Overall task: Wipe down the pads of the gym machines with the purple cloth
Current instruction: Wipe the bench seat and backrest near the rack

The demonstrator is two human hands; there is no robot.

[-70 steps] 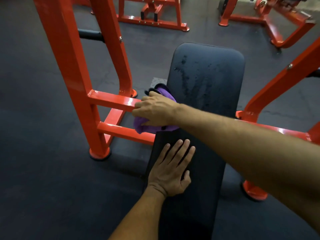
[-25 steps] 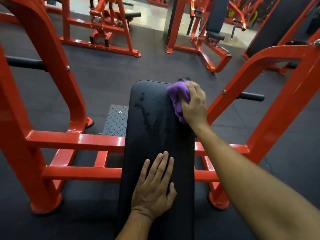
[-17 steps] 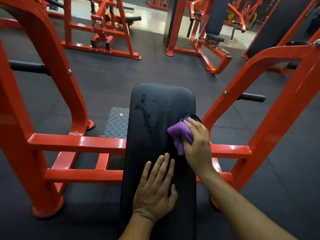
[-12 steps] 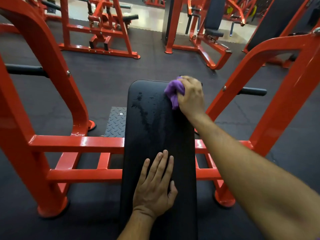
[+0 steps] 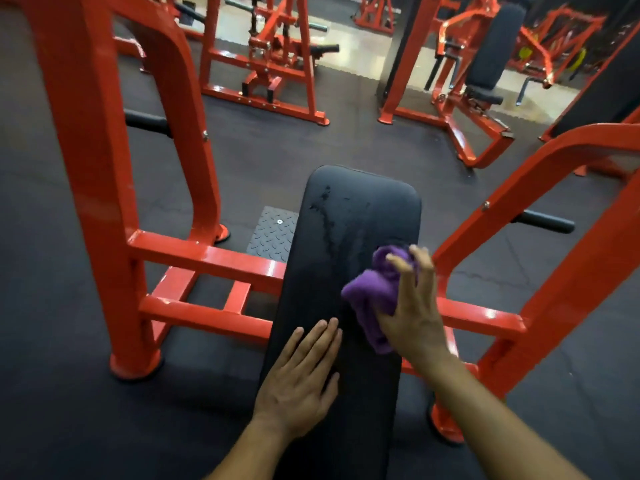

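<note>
**Two hands on one pad, wet streaks at twelve o'clock**

Both hands work the long black bench pad (image 5: 349,271), which runs from six o'clock up to twelve in the view. Flat on the near end lies the left hand (image 5: 300,379), fingers straight and close together, palm down, seemingly bracing the body. At about two o'clock from it, the right hand (image 5: 414,311) holds the purple cloth (image 5: 372,292), bunched into a wad against the pad's right half. Its fingers are loosely spread over the wad, fingertips lifted and blurred, so how firmly they pinch the fabric cannot be told.

Streaks and droplets of moisture (image 5: 327,216) show on the far left part of the pad, toward eleven o'clock from the cloth. To my eye, those are what the stroke in hand should take up next. Doing it well likely means flattening the wad so more fabric meets the vinyl, pressing evenly, and sweeping in overlapping lanes from twelve o'clock back toward six, shifting leftward each pass. Care is needed near the orange frame (image 5: 207,258) flanking the pad at nine and three o'clock, where knuckles could knock the crossbars. Under the left palm sits a patch that would want wiping last.
</note>
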